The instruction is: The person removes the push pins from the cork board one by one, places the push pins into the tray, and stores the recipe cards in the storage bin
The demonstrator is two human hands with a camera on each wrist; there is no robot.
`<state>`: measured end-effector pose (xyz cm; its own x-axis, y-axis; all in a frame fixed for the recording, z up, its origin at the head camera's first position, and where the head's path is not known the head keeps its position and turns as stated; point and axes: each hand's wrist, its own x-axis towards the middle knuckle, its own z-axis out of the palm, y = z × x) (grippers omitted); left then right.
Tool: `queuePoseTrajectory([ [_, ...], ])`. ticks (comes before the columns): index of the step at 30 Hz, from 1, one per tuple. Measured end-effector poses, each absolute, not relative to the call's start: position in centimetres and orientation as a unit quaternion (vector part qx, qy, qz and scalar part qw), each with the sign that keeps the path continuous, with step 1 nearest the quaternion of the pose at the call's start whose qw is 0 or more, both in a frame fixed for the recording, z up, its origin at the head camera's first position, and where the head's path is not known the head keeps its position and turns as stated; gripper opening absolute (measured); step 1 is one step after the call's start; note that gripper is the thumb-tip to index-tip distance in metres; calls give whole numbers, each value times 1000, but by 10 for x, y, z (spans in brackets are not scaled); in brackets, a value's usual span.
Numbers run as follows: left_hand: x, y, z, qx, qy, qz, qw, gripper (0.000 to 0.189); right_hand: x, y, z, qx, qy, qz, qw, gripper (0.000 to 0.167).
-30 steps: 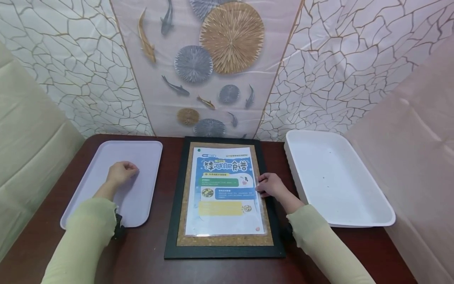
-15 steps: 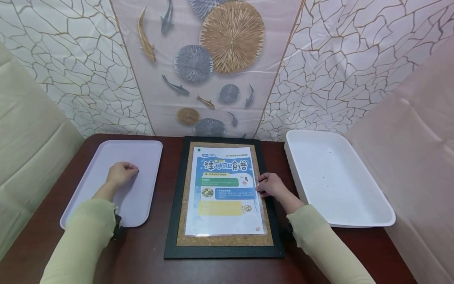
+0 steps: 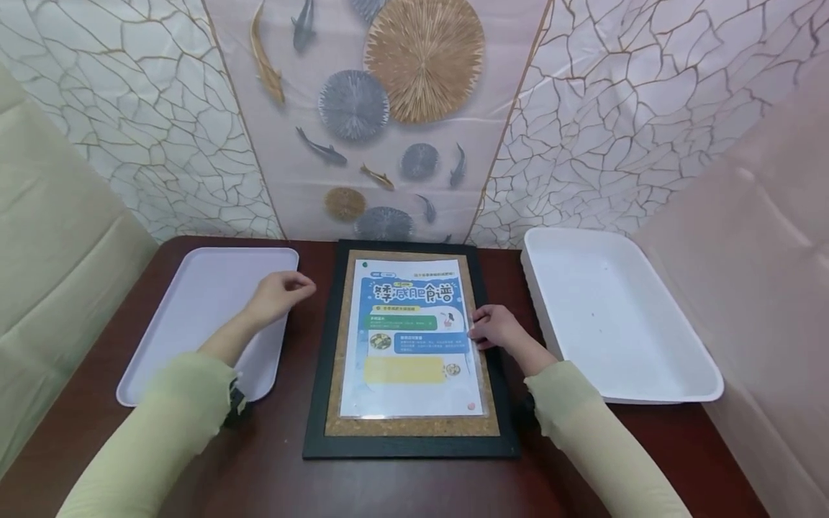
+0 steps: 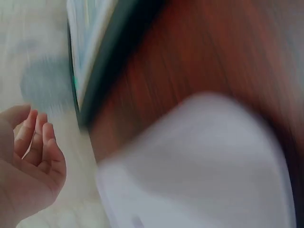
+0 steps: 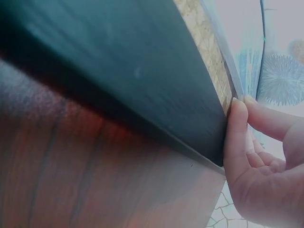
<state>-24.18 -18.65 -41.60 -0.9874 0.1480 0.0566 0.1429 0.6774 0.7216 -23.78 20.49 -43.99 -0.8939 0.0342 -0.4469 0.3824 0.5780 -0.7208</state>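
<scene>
A laminated poster [image 3: 408, 392] with blue, green and yellow printing lies on a black-framed cork board [image 3: 414, 446]. Green and pink round dots sit at its top left and bottom right corners. My right hand [image 3: 499, 327] pinches the poster's right edge between thumb and forefinger; the right wrist view shows both fingertips at that edge, beside the cork. My left hand [image 3: 275, 296] is in the air over the right edge of a pale lilac tray [image 3: 194, 309], fingers bent, thumb close to the forefinger. Whether anything small is between those tips cannot be seen.
A deep white tray [image 3: 622, 316] with a few dark specks stands right of the board. Everything rests on a dark reddish-brown table [image 3: 291, 475]. Patterned cloth [image 3: 414, 158] hangs behind. A small purplish mark [image 4: 137, 221] shows on the lilac tray.
My left hand has risen from the lilac tray, where a dark speck showed at its fingertips, and moved right towards the board. My right hand stays at the poster's edge.
</scene>
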Motion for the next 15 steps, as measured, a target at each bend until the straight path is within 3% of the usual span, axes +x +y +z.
queuePoseTrajectory([
  [15,-205,-32,-425,249,868,388,186,19,-236,206,-436,107,867,-446,194,32],
])
